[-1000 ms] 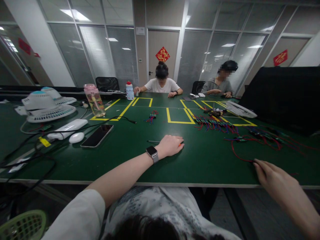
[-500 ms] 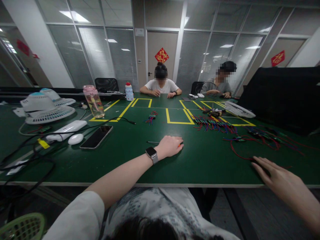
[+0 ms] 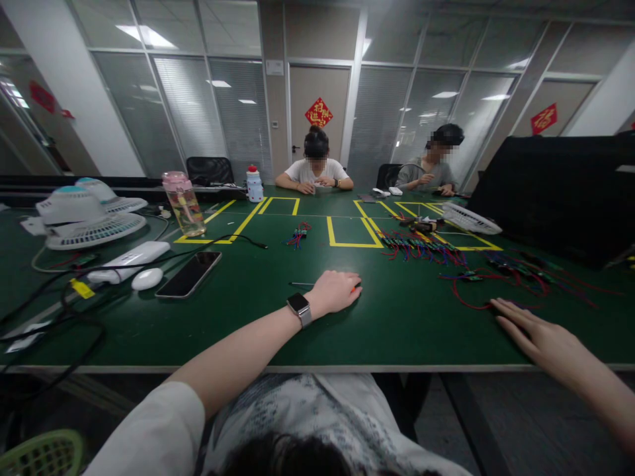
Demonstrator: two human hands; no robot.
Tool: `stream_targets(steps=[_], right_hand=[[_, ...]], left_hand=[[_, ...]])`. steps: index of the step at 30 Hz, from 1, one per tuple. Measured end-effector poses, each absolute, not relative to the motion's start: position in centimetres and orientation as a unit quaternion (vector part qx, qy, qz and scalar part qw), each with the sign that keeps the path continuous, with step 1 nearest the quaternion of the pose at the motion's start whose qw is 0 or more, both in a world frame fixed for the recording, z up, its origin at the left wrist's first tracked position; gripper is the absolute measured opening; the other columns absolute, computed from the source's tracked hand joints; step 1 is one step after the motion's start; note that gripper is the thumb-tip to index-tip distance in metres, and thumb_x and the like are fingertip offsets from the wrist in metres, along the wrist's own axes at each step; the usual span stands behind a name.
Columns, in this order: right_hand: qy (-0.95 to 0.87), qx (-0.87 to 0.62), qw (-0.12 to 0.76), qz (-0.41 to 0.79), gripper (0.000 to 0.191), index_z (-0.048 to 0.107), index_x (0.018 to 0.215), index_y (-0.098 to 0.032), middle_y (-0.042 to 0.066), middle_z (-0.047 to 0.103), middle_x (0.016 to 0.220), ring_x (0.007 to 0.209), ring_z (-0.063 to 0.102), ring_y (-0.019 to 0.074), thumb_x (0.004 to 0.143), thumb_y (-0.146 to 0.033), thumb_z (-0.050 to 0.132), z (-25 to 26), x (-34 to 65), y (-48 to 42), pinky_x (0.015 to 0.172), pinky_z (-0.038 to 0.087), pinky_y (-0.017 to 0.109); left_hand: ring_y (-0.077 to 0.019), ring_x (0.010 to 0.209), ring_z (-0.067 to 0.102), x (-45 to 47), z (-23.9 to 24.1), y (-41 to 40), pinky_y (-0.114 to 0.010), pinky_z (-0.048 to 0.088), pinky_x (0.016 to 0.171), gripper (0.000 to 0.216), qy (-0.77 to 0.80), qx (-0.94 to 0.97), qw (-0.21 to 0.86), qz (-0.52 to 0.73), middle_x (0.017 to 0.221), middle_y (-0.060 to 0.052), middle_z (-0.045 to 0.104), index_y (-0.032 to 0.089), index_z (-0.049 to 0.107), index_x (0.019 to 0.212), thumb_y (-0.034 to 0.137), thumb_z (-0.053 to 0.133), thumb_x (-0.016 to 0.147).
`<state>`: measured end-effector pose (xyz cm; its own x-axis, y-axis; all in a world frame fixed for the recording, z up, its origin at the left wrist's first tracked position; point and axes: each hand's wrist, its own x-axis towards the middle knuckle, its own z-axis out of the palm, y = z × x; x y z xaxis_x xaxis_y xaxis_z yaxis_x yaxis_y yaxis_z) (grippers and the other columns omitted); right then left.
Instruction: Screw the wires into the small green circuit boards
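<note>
My left hand (image 3: 337,291), with a smartwatch on its wrist, lies curled over a thin screwdriver (image 3: 300,284) on the green table (image 3: 397,324). The metal shaft sticks out to the left and an orange bit of handle shows past the fingertips. My right hand (image 3: 536,334) lies flat near the table's front right edge, fingers stretched out. Its fingertips are at a loop of red wire (image 3: 466,301), and it holds nothing.
Left of my hands lie a phone (image 3: 189,274), a white mouse (image 3: 147,278), a power strip (image 3: 126,259), black cables and two fans (image 3: 84,215). Wire bundles (image 3: 421,246) spread across yellow-taped boxes. A black case (image 3: 560,192) stands right. Two people sit opposite.
My right hand has slid forward over the table edge towards the red wire loop. My left hand has stayed on the screwdriver.
</note>
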<state>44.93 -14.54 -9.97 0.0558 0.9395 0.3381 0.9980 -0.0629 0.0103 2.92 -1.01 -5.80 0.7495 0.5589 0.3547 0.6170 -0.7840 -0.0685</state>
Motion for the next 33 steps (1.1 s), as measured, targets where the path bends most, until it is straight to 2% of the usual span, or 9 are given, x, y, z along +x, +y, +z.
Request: stream_targets(steps=[10, 20, 28, 33], right_hand=[[-0.654, -0.741, 0.083, -0.129, 0.062, 0.050, 0.136, -0.008, 0.014, 0.051, 0.139, 0.127, 0.049, 0.0265, 0.094, -0.046, 0.024, -9.0, 44.0, -11.9, 0.108, 0.041, 0.038], [-0.625, -0.767, 0.070, -0.127, 0.062, 0.052, 0.135, -0.009, 0.014, 0.051, 0.139, 0.124, 0.052, 0.0287, 0.094, -0.047, 0.025, -8.2, 42.6, -10.2, 0.100, 0.047, 0.038], [-0.627, -0.763, 0.070, -0.139, 0.063, 0.054, 0.132, -0.006, 0.017, 0.052, 0.137, 0.125, 0.052, 0.0284, 0.095, -0.046, 0.023, -8.0, 42.3, -9.8, 0.102, 0.044, 0.035], [-0.624, -0.762, 0.072, -0.156, 0.062, 0.056, 0.131, -0.008, 0.019, 0.054, 0.134, 0.117, 0.058, 0.0292, 0.094, -0.047, 0.024, -7.8, 42.1, -9.9, 0.096, 0.049, 0.035]], left_hand=[[-0.0224, 0.098, 0.067, 3.0, -5.6, -1.2, -0.034, 0.055, 0.077, 0.036, -0.316, -0.932, 0.085, -0.157, 0.124, -0.005, 0.064, 0.021, 0.063, 0.115, 0.038, 0.037, 0.095], [-0.0215, 0.098, 0.068, 2.9, -5.5, -1.3, -0.032, 0.054, 0.077, 0.035, -0.318, -0.932, 0.086, -0.154, 0.123, -0.006, 0.064, 0.021, 0.064, 0.113, 0.037, 0.038, 0.095], [-0.0220, 0.097, 0.068, 2.9, -5.5, -1.4, -0.033, 0.055, 0.076, 0.034, -0.323, -0.930, 0.088, -0.151, 0.123, -0.007, 0.064, 0.021, 0.063, 0.113, 0.036, 0.039, 0.095], [-0.0221, 0.097, 0.068, 3.0, -5.4, -1.4, -0.033, 0.055, 0.076, 0.034, -0.323, -0.931, 0.083, -0.152, 0.122, -0.007, 0.065, 0.021, 0.064, 0.112, 0.037, 0.038, 0.095]])
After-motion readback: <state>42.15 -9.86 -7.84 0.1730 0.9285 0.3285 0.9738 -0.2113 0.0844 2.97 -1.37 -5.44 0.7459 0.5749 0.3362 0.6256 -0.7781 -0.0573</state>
